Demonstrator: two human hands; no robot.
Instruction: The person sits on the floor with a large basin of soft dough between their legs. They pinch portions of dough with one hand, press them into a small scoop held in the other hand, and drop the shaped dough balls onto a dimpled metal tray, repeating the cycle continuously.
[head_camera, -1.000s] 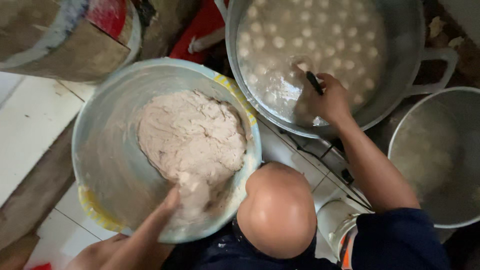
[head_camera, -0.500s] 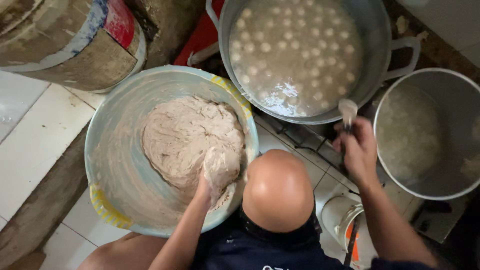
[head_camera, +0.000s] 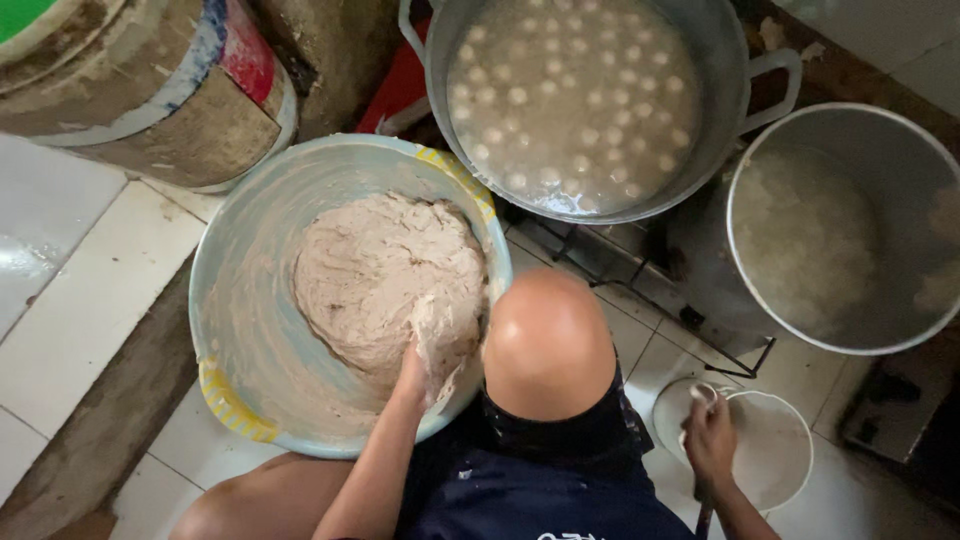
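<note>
Fingers of the left hand (head_camera: 425, 365) were buried in the meat paste (head_camera: 385, 285), gripping a clump at its lower-right edge in the basin (head_camera: 240, 300). Right hand (head_camera: 708, 435), lower right, gripped a spoon (head_camera: 706, 395) over a small white bucket (head_camera: 770, 465).

Matt paste, dull metal, glossy tile

Beside the smeared pale-blue plastic basin (head_camera: 250, 330), its sticky, rough paste (head_camera: 385, 275) looks matt; above it, the brushed metal pot (head_camera: 720, 90); left, glossy white floor tiles (head_camera: 70, 310).
</note>
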